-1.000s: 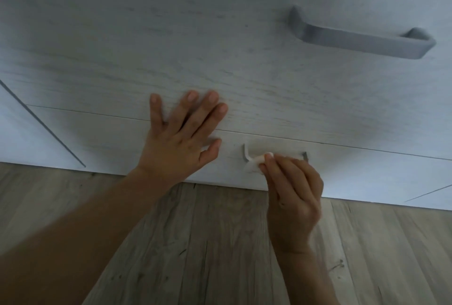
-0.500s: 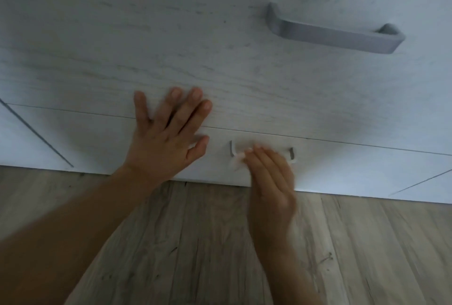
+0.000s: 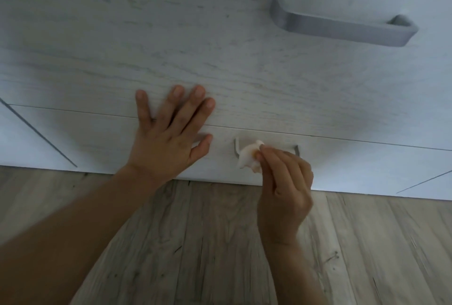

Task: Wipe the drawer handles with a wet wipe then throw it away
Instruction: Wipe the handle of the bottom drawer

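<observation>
Right hand (image 3: 285, 182) pinches wet wipe (image 3: 248, 156) against lower drawer handle (image 3: 266, 149); left hand (image 3: 168, 140) flat, fingers spread (on drawer front (image 3: 97, 138)).

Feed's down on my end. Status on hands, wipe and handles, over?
Left hand flat on the drawer fronts. Right hand pinching the wet wipe at the left end of the lower handle. Upper handle free. Nothing in the way.
</observation>
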